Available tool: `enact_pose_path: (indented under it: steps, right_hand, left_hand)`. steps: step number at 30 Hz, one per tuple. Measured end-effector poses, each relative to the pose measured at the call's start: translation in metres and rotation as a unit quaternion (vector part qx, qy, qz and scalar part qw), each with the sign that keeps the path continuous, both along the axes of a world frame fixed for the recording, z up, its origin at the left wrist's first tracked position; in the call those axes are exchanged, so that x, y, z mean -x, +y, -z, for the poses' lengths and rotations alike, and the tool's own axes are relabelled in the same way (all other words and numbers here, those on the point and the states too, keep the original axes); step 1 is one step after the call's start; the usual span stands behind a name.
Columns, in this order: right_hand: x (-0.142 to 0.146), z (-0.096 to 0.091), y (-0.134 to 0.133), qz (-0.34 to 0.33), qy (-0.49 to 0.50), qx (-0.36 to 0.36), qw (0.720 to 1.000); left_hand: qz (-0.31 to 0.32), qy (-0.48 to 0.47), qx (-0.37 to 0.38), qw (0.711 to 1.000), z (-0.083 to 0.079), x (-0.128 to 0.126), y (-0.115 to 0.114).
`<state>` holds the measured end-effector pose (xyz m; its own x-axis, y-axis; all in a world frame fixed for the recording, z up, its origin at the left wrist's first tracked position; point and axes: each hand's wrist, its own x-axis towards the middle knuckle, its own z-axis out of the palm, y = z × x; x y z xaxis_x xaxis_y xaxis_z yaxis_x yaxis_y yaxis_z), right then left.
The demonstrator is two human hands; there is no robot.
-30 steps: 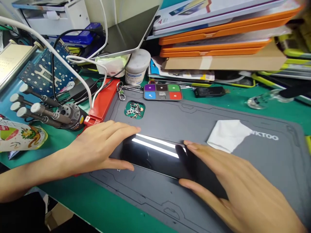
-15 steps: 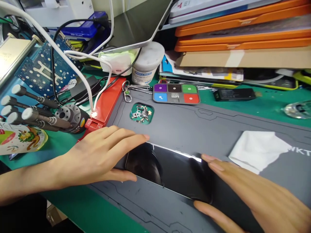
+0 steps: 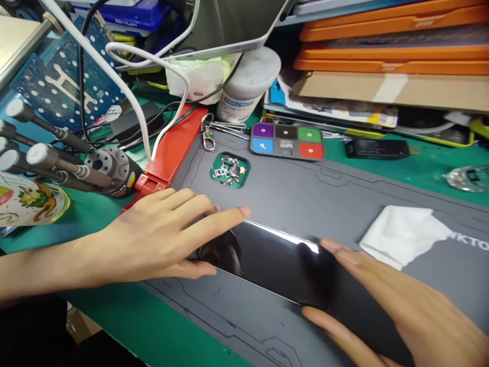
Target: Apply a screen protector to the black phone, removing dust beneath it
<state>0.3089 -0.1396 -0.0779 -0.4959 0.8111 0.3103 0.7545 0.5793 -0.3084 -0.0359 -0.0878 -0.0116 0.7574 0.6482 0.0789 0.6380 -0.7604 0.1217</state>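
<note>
A black-screened smartphone (image 3: 273,260) lies flat, face up, on the grey work mat (image 3: 290,196). My left hand (image 3: 164,237) spans its left end, the thumb along the near edge and the index finger stretched over the far edge. At the right end, my right hand (image 3: 405,300) grips it across its width, fingertips on the far edge and thumb on the near one. Its palm side hides part of that end. Beyond my left hand, several small metal parts (image 3: 229,171) sit in the mat's green-bottomed cutout. To the right lies a white cloth (image 3: 401,234).
A red hinged bar (image 3: 171,148) runs along the mat's left end, beside a screwdriver holder (image 3: 114,171). Behind the mat are a coloured-square tray (image 3: 286,141), a SPARKLE PASTE tub (image 3: 248,84) and a black dongle (image 3: 376,149). Orange cases (image 3: 393,56) are stacked at back right.
The view has shifted, so the background sits farther right and a little higher. My left index finger reaches slightly farther along the phone's far edge. My right hand keeps its grip.
</note>
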Motion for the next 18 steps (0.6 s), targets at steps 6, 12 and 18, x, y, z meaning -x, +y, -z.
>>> enact_pose_path:
  steps: [6,12,18]
  right_hand:
    - [0.011,-0.016,0.004,-0.013,-0.025,-0.021,0.999]
    - [0.012,-0.016,0.004,-0.014,-0.009,-0.028,0.999]
    - [0.012,-0.014,0.006,-0.029,0.001,-0.031,0.999]
  left_hand:
    - [-0.002,-0.016,-0.022,1.000,0.004,0.005,0.001]
    - [-0.002,-0.013,-0.041,0.999,0.009,0.006,0.003]
    - [0.001,-0.023,-0.031,0.999,0.007,0.005,0.003]
